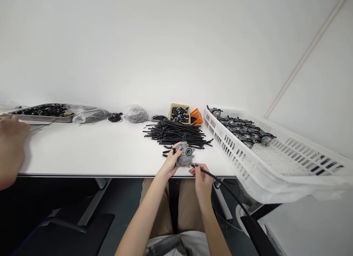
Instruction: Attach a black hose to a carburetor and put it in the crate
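Observation:
A grey metal carburetor (185, 155) is held just above the front edge of the white table by my left hand (172, 160), its fingers wrapped round the left side. A short black tube (184, 137) stands up from its top. My right hand (202, 177) is closed on a long black hose (226, 189), whose near end meets the carburetor's lower right side. From there the hose runs down to the right, past the table edge. Behind the carburetor lies a pile of black tubes (176, 132).
A white crate (275, 175) with several carburetors (242, 129) stands at the right. Along the back are a beige bin (171, 106), an orange basket (199, 114), plastic bags (89, 114) and a metal tray (59, 119). Another person's hand (12, 149) is at far left.

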